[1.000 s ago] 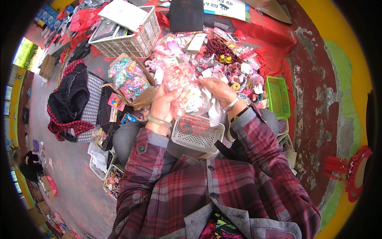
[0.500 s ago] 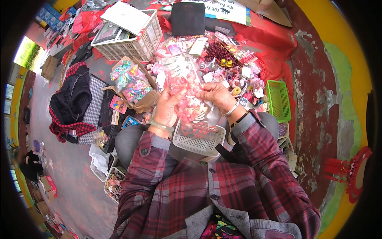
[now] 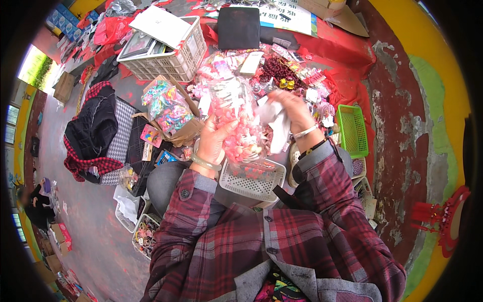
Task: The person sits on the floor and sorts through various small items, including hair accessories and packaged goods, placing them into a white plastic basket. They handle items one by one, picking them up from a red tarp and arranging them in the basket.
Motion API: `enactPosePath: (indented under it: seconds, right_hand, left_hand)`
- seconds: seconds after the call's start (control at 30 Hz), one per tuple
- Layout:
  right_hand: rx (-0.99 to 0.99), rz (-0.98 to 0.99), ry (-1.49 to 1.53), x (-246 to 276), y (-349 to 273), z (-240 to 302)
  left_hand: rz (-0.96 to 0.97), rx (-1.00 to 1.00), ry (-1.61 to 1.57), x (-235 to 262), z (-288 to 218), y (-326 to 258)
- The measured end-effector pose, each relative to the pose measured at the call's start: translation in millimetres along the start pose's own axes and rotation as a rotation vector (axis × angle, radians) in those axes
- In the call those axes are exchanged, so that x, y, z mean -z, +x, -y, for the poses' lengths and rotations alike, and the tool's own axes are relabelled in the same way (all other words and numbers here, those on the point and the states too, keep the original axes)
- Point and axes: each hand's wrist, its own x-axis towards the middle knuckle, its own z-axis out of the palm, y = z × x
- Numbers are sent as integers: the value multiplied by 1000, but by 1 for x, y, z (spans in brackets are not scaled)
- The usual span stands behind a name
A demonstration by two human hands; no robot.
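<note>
In front of me a clear plastic bag (image 3: 244,133) of small pink and white pieces is held up by its left side. My left hand (image 3: 214,138), a pale bangle at its wrist, is closed on it. To the bag's right my right hand (image 3: 298,113) pinches a limp white sheet (image 3: 278,132), blurred by motion; whether it is paper or thin plastic I cannot make out. Under the bag, between my knees, stands a white perforated basket (image 3: 254,182) with some red bits at its far end.
Beyond the bag spreads a pile of hair accessories (image 3: 279,68) on red cloth. A white crate (image 3: 166,60) and a cardboard box of colourful packets (image 3: 168,105) stand left. On the right is a green basket (image 3: 352,130). A dark jacket (image 3: 93,116) lies far left; a person (image 3: 37,209) is beyond.
My right hand has left the bag's side and moved up and right, drawing the white sheet with it. My left hand keeps its hold on the bag.
</note>
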Motion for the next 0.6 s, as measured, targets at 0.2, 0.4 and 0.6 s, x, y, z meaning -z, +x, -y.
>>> enactPosePath:
  seconds: [0.2, 0.4, 0.6]
  right_hand:
    - [423, -85, 552, -1, 0, 25]
    - [357, 189, -317, -22, -24, 29]
    - [863, 211, -1159, -33, -25, 19]
  left_hand:
    - [80, 10, 116, -5, 6, -1]
    - [214, 76, 341, -5, 14, -4]
    - [298, 200, 245, -7, 10, -6]
